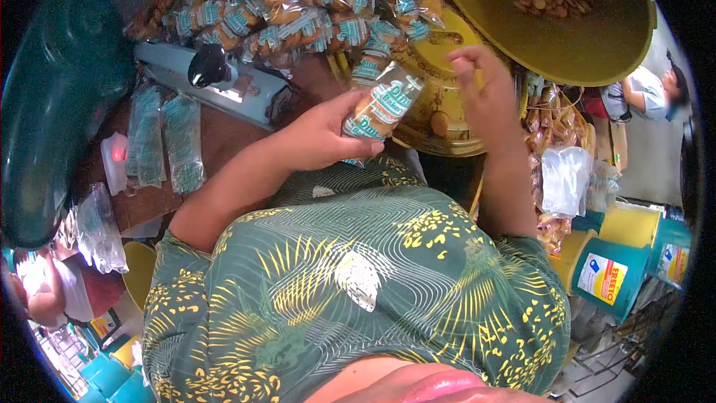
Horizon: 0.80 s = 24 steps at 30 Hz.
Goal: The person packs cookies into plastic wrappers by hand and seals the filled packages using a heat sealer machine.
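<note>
My left hand point(328, 130) is wrapped round a clear plastic packet of biscuits point(384, 108) with teal lettering, held tilted in front of my chest. The packet's upper end stands out above my fingers. To the right, my right hand point(485, 93) is raised apart from the packet, with its fingers bent and spread and nothing visible in them. Behind that hand lies a yellow plastic tub or lid point(440, 123) with brown crumbs on it. A heat sealer point(261, 97) with a black knob rests left of the packet.
Many filled biscuit packets point(276, 0) are heaped at the back. A large yellow basin point(597, 60) holds loose biscuits at upper right. Flat printed bags point(183, 142) lie on the brown table point(142, 205). Teal buckets point(615, 276) stand at right. Other people point(645, 93) are nearby.
</note>
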Available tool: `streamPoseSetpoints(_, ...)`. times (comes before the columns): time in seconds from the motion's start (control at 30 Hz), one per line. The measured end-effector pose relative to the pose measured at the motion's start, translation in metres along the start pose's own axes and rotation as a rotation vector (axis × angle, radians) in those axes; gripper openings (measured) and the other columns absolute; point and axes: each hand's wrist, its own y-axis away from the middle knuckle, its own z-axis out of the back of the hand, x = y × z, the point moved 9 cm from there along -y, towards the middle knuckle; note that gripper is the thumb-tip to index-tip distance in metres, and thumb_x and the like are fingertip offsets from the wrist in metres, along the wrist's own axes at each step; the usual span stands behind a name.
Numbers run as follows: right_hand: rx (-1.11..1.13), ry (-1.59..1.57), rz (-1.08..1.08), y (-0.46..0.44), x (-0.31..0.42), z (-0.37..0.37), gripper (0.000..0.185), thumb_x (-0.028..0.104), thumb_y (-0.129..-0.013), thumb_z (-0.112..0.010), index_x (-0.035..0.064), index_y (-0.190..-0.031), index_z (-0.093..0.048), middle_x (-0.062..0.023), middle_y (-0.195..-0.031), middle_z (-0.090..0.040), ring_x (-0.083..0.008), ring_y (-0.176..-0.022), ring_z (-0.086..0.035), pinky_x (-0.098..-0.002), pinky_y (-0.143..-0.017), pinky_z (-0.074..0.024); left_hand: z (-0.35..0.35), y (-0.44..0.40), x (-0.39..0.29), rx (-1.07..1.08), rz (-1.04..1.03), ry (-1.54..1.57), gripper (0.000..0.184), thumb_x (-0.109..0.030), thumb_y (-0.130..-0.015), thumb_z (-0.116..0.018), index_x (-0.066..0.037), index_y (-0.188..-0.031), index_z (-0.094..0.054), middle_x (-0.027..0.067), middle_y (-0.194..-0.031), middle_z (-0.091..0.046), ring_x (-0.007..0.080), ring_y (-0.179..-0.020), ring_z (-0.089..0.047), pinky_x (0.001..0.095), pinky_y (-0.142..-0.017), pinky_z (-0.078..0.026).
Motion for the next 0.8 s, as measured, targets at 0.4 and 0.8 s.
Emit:
streamPoseSetpoints(0.4,-0.138,0.034,-0.275,-0.003,-0.148,0.035,0.027,0.018,-0.087,-0.071,0.0032,-0.108,-0.063,-0.0096,-0.099,-0.068,-0.0209,-0.091,-0.065,-0.0333,-0.087,-0.0495,0.005,0.010,-0.004,-0.015,-0.026,0.072,0.068,-0.018,-0.083,-0.077,-0.006,-0.140,-0.042,0.0059,-0.118,-0.063,0.0148,-0.106,-0.059,0.0305,-0.087,-0.050)
streamPoseSetpoints(0.8,0.446,-0.404,0.033,-0.014,0.063,-0.065,0.019,0.021,-0.089,-0.068,0.0023,-0.090,-0.065,-0.0099,-0.097,-0.065,-0.0218,-0.092,-0.062,-0.0342,-0.086,-0.0477,0.007,0.029,-0.014,-0.063,-0.060,-0.021,0.068,-0.019,-0.082,-0.079,-0.006,-0.138,-0.042,0.0050,-0.113,-0.064,0.0140,-0.103,-0.060,0.0316,-0.089,-0.050)
